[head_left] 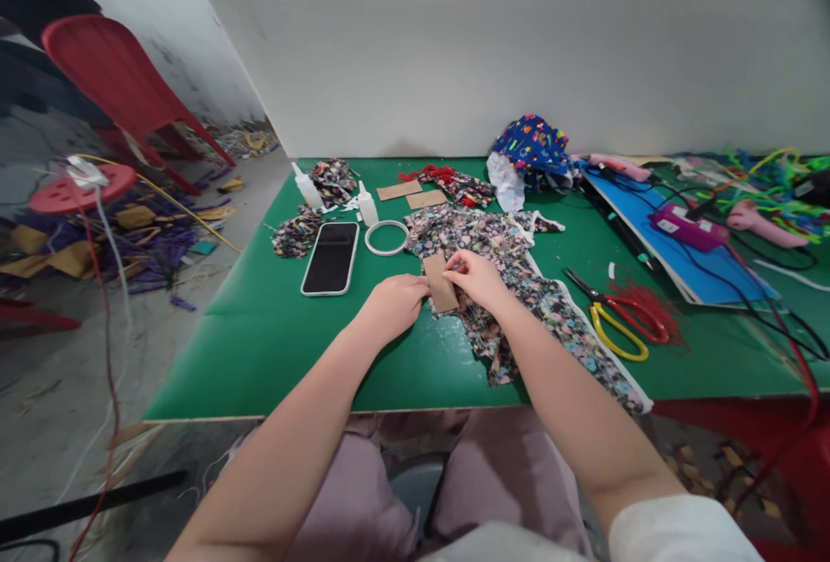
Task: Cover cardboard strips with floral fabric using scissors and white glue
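A small brown cardboard piece (441,284) lies on the floral fabric (483,238), which is spread over the green table. The fingers of my left hand (397,304) are closed together at the cardboard's left edge; their exact hold is partly hidden. From the other side, my right hand (478,279) pinches at the right edge of the cardboard, just above the cloth. A white ring (387,224) lies flat beyond my left hand, and a phone (330,259) with a dark screen rests to the left of it.
Two white squeeze bottles (367,205) (307,187) stand at the back left by fabric bunches (298,232). More cardboard strips (399,190) lie behind the ring. Scissors (613,320) and red threads (648,311) sit right, near a blue board (687,242) with a purple device (690,226) and cables.
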`<action>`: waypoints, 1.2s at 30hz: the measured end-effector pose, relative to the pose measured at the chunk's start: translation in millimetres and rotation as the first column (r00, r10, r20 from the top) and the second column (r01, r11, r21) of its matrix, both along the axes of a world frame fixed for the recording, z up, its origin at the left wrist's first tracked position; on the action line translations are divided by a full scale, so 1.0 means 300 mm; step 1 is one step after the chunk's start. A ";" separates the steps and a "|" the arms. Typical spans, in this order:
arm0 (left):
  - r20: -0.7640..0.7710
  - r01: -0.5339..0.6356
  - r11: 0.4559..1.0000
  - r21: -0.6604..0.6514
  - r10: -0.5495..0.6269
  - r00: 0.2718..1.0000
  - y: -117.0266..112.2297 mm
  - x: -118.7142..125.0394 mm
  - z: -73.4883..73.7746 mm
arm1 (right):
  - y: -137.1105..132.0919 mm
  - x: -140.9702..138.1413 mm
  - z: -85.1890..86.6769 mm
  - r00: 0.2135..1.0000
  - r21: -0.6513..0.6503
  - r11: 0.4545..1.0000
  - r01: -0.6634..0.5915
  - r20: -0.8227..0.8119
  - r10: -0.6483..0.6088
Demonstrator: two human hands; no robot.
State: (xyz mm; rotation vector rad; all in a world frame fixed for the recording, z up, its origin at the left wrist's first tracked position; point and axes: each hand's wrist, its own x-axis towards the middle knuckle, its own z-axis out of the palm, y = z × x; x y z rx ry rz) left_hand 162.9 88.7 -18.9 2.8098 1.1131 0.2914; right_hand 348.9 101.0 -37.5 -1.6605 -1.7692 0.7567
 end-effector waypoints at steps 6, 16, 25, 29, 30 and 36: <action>-0.025 -0.006 1.000 0.004 0.006 1.000 -0.001 0.003 0.007 | 0.003 0.010 0.001 0.998 -0.021 1.000 -0.017 -0.061 0.016; -0.042 -0.006 0.999 0.035 0.007 0.999 -0.006 0.006 0.005 | 0.003 0.019 0.003 0.998 0.007 1.000 -0.003 -0.055 0.003; -0.033 -0.015 0.998 0.065 0.018 0.999 -0.008 0.004 0.026 | 0.004 0.017 0.001 1.000 -0.018 1.000 -0.021 0.001 0.021; 0.050 -0.060 0.991 0.123 0.054 0.997 0.017 0.002 0.013 | 0.003 0.018 -0.002 1.000 -0.009 1.000 -0.019 0.005 0.019; 0.061 -0.059 0.990 0.128 0.052 0.997 0.025 0.000 0.005 | 0.004 0.018 -0.004 1.000 -0.008 1.000 -0.016 -0.001 0.016; 0.011 -0.047 0.993 0.105 0.046 0.999 0.043 -0.005 -0.033 | 0.013 0.018 -0.012 0.997 -0.036 0.999 0.024 -0.071 -0.027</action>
